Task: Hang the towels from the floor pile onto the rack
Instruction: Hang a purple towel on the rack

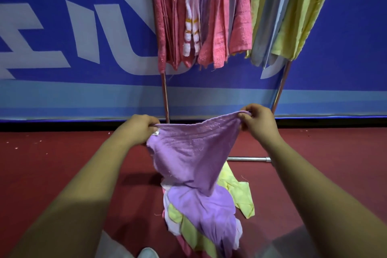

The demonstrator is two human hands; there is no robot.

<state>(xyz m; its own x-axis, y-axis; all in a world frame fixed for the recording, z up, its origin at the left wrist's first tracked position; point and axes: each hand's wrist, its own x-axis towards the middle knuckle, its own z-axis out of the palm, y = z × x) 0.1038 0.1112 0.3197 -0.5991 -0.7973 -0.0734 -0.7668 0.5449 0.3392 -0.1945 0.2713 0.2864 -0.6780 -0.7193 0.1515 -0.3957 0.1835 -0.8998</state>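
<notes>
While we stand over the floor pile (201, 220), our left hand (140, 126) pinches one top corner of a purple towel (188, 153) and our right hand (256, 121) pinches the other, stretching its edge between them. Its lower end droops onto the pile of purple, yellow and pink towels. Behind stands the rack (165, 94), hung with pink, blue and yellow towels (240, 16).

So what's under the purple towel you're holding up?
Under the held lilac cloth towel lies the floor pile: another lilac towel on top, pale yellow-green towels beside and beneath it, white and pink edges. Whatever lies deeper in the pile is covered.
</notes>
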